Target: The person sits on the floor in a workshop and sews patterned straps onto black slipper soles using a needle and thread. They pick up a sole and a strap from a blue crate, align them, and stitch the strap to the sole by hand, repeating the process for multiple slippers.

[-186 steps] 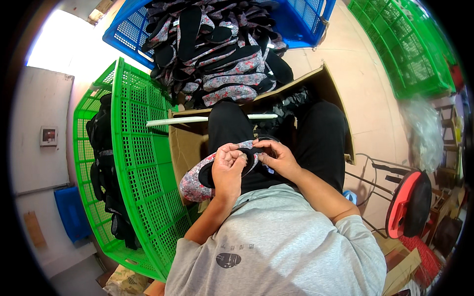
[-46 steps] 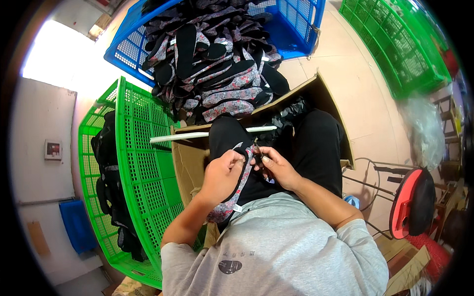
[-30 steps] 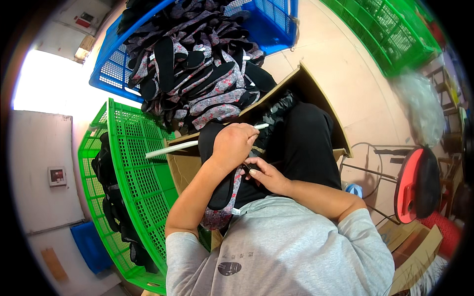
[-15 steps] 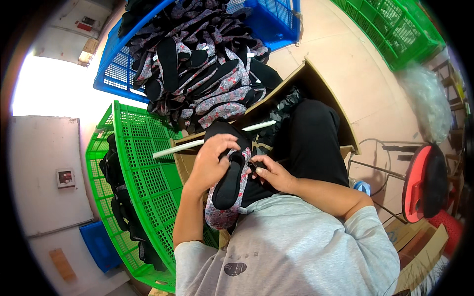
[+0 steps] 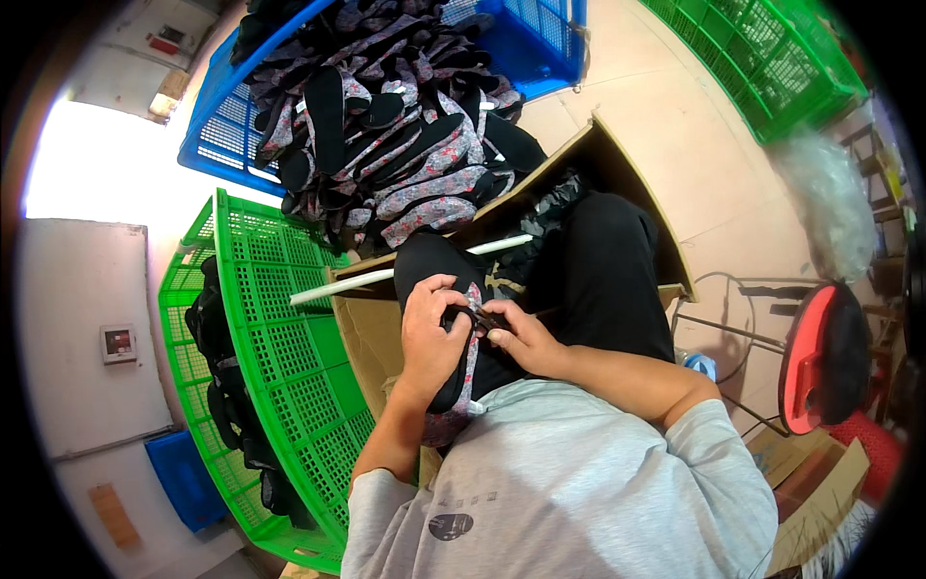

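The left hand (image 5: 429, 333) wraps around a floral-patterned shoe piece (image 5: 461, 386) over the lap, fingers curled on it. The right hand (image 5: 516, 338) pinches its upper end. Beyond the knees lies a white rod (image 5: 386, 275) across an open cardboard box (image 5: 371, 338), beside a green crate (image 5: 280, 328).

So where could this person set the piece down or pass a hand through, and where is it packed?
Bare floor lies between the blue crate, the upper green crate and the cardboard box. The blue crate is heaped with patterned pieces. Left hand and right hand hold a patterned piece on a crowded lap. The left green crate holds dark items.
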Demonstrator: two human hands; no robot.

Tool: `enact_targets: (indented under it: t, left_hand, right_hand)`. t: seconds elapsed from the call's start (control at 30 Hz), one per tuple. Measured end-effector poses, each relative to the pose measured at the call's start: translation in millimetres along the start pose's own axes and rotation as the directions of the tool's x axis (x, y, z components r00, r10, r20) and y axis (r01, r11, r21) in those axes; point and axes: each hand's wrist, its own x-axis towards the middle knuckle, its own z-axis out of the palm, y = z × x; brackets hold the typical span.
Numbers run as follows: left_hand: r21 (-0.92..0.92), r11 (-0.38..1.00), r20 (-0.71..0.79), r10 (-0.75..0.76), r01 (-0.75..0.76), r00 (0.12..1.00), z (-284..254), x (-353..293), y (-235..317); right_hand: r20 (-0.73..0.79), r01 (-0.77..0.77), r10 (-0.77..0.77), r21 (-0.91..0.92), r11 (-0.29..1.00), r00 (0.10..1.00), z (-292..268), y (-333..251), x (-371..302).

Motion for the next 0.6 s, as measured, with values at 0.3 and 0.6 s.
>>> enact_targets:
  t: [0.3,0.6]
  left_hand:
    - [-0.026,0.999,-0.022,-0.047,0.047,0.999,5.6,-3.2,-2.3]
    - [0.001,0.999,-0.025,-0.039,0.039,0.999,5.8,-1.9,1.5]
  right_hand:
    - [0.002,0.015,-0.015,-0.001,1.000,1.000,1.4,-1.7,2.0]
    - [-0.019,0.005,-0.004,0.023,1.000,1.000,2.2,-1.1,2.6]
